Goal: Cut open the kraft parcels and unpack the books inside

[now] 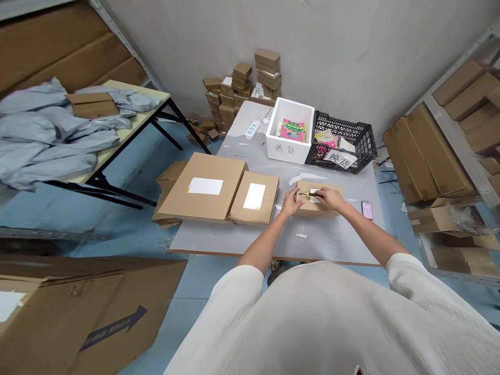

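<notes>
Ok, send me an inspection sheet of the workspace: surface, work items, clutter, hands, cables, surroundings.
Surface: grey-topped table, white scraps on it.
Work items: small carton between the hands; large carton and medium carton, both labelled, beside it.
Clutter: phone at right; white bin and black crate holding printed items.
Hands: left hand touches the small carton's left end; right hand holds a black-and-yellow tool over its top.
Cables: white cord near a power strip.
Surroundings: grey parcels on a side table; stacked boxes by the wall.
</notes>
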A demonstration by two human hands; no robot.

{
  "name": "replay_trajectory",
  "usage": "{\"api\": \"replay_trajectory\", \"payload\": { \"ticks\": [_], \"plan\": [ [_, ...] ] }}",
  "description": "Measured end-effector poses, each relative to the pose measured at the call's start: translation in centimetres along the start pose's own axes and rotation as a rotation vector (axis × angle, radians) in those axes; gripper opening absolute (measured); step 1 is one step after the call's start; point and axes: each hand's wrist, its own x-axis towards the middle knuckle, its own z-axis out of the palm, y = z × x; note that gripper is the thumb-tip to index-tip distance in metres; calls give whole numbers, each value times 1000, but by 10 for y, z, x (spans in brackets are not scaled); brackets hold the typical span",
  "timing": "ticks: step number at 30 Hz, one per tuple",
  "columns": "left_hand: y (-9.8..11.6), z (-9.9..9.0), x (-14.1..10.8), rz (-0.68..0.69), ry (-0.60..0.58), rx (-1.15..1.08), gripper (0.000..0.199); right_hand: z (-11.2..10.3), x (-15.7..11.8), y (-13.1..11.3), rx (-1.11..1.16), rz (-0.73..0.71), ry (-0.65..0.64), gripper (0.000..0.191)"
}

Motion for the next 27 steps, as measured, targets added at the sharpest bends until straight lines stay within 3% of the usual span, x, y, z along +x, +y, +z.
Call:
{"api": "replay_trajectory", "payload": {
  "ticks": [20, 27],
  "plan": [
    [-4, 2, 3, 9, -13, 5, 80, -5, -1, -10, -68, 5, -6, 41],
    [0, -2, 1, 12, -25, 35, 79, -8, -3, -2, -85, 9, -25, 40]
  ]
}}
